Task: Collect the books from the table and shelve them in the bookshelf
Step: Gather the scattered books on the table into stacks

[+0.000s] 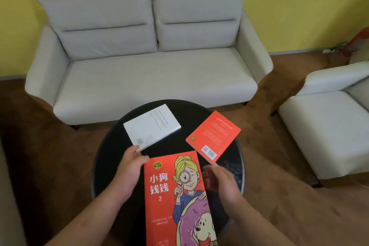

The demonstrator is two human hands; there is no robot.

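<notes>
1. A round black table (187, 112) is standing on brown carpet (56, 146), and three books are sitting on or over it.
2. The illustrated red book (169, 195), its cover showing a cartoon girl with a magnifying glass and a dog, is lying face up across the table's near side, with its lower end running out of view past the table's near rim.
3. The left hand (127, 171) is reaching in over the table's near-left part. Its thumb (145, 159) is resting on the illustrated book's upper left corner, and its fingers are stretching out fairly straight, one fingertip touching the near corner of the white book (152, 126) - nothing is being clasped there.
4. The right hand (223, 183) is hovering over the table's near-right part, just beside the illustrated book's right edge. It is blurring badly, so I cannot tell whether its fingers are apart or closing on the cover.
5. The white book is lying back cover up on the table's far-left part, apart from the other two books.
6. The plain red book (213, 136) is lying back cover up at the table's right rim - one corner is hanging out past that rim.
7. A pale grey sofa (149, 70) is standing beyond the table's far side, and a pale armchair (329, 126) is sitting well off to the table's right.
</notes>
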